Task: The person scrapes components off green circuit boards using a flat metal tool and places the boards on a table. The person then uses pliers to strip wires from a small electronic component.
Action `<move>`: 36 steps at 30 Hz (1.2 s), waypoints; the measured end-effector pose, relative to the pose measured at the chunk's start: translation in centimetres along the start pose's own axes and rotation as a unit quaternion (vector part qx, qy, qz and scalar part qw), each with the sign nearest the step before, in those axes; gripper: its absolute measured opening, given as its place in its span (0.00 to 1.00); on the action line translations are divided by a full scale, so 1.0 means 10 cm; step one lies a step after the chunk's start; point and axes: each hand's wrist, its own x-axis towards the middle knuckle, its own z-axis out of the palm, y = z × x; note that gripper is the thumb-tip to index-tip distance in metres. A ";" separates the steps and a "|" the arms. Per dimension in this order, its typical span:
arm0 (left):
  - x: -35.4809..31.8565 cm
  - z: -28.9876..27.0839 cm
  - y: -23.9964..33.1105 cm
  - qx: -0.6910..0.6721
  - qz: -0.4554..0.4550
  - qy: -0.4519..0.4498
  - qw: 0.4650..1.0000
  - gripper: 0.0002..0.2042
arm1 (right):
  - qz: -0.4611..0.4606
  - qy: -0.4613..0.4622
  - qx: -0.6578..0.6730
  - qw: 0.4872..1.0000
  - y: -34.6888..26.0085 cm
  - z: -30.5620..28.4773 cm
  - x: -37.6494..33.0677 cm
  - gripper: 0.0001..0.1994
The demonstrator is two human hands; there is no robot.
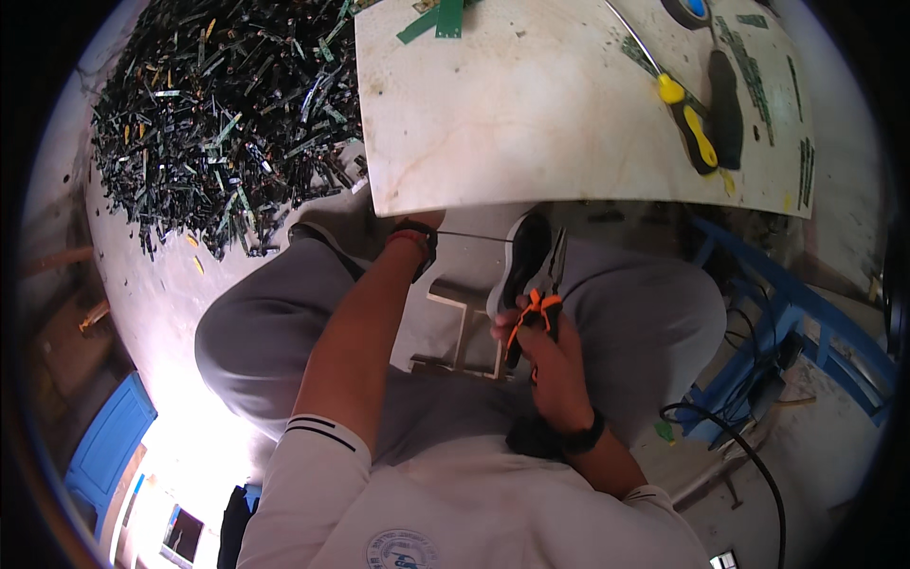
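Note:
My right hand [557,365] is closed round a pair of needle-nose pliers [544,304] with orange and black handles. Their jaws point up and away from me, over my right leg, and nothing shows between them. My left forearm reaches forward to the near edge of the pale work board [531,123]. Only part of my left hand [428,219] shows there, its fingers hidden under that edge. From beside it a thin dark rod [474,236] runs rightward toward my shoe; whether my left hand holds it cannot be seen.
A large heap of dark and green strips [237,114] lies at the left. On the board are a yellow-and-black screwdriver [697,137], a dark-handled tool [725,109], a tape roll [689,11] and green strips [445,19]. Blue furniture [806,322] and a black cable [763,474] stand right.

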 end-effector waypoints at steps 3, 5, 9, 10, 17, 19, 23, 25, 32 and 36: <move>-0.03 0.02 0.00 0.027 -0.103 -0.196 0.975 0.19 | -0.006 -0.024 -0.032 0.999 -0.05 0.03 0.02 0.18; 0.04 -0.09 0.03 0.035 -0.181 -0.345 0.920 0.19 | -0.014 -0.035 -0.051 0.998 -0.12 0.08 0.04 0.18; -0.07 -0.10 0.10 0.035 -0.217 -0.391 0.893 0.19 | 0.000 -0.001 -0.059 0.998 -0.15 0.14 0.08 0.12; -0.10 -0.11 0.11 0.035 -0.223 -0.399 0.889 0.19 | 0.015 0.002 -0.064 0.998 -0.15 0.14 0.09 0.12; -0.23 -0.08 0.13 0.031 -0.242 -0.410 0.879 0.19 | 0.047 -0.003 -0.120 0.992 -0.19 0.11 0.19 0.13; -0.26 -0.06 0.14 0.025 -0.244 -0.412 0.878 0.19 | 0.057 -0.004 -0.153 0.987 -0.20 0.11 0.23 0.12; -0.32 -0.05 0.16 0.025 -0.244 -0.417 0.875 0.19 | 0.055 0.025 -0.176 0.983 -0.28 0.22 0.25 0.11; -0.35 -0.09 0.17 0.027 -0.251 -0.418 0.873 0.19 | 0.028 0.024 -0.217 0.976 -0.28 0.21 0.26 0.11; -0.35 -0.08 0.12 0.019 -0.244 -0.426 0.871 0.18 | -0.012 0.075 -0.223 0.972 -0.19 0.23 0.26 0.09; -0.36 -0.17 0.12 0.009 -0.255 -0.426 0.868 0.18 | 0.013 0.086 -0.066 0.994 -0.07 0.20 0.32 0.07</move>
